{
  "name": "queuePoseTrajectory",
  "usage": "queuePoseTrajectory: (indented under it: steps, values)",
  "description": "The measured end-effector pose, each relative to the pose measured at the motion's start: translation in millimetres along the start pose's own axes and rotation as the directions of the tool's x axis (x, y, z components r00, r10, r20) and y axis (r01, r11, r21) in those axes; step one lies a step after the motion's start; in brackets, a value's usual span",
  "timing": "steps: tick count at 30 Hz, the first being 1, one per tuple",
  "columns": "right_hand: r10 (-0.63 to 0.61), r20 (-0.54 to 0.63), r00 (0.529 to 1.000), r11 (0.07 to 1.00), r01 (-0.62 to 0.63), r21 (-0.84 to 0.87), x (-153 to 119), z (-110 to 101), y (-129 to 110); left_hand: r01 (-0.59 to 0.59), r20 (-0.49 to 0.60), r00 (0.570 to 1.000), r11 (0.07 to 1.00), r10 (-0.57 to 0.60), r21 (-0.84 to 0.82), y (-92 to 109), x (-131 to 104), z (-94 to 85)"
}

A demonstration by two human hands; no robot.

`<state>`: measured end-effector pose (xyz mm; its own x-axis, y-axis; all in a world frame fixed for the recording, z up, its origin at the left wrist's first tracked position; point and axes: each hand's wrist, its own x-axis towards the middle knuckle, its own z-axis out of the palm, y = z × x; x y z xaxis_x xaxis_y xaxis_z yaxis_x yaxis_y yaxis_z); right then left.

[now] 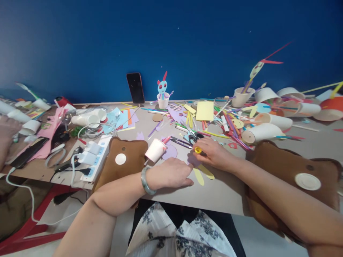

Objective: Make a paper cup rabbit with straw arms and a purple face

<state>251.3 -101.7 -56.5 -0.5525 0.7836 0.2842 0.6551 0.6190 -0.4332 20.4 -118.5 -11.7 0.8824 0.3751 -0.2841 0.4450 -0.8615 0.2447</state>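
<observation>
My left hand (174, 173), with a jade-like bangle on its wrist, lies low over the table, index finger stretched out and thumb apart. Its fingertip is beside a small purple paper piece, mostly covered by my hands. My right hand (214, 153) is closed round a marker-like thing with a round yellow end (198, 150); its tip is hidden. Two yellow paper strips (198, 176) with rounded ends stick out below the hands. Scissors (180, 142) lie just beyond my fingers. A white paper cup (155, 150) rests on its side near a purple paper circle (171, 152).
Brown cushion-like warmers (131, 153) lie at both sides. A power strip (98, 162) with cables is on the left, near another person's hand (9, 130). Craft sticks, paper and cups (264, 134) clutter the back and right. A phone (135, 87) leans on the blue wall beside a cup figure (163, 101).
</observation>
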Motion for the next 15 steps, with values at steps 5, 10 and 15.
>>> queuePoseTrajectory:
  steps: [5, 10, 15]
  values:
    - [0.055, -0.003, 0.998, 0.992, -0.055, 0.118, 1, -9, -8, -0.017, -0.035, 0.999, 1.0, 0.016, -0.014, -3, 0, 4.3]
    - [-0.007, 0.053, 0.999, 0.995, 0.002, 0.098, 3, -2, -10, -0.001, -0.011, 1.0, 1.0, 0.0, -0.018, -2, 1, 1.6]
    - [0.022, 0.056, 0.998, 0.999, -0.024, 0.038, 4, -5, -2, -0.01, -0.016, 1.0, 1.0, 0.01, -0.017, -1, 0, 0.8]
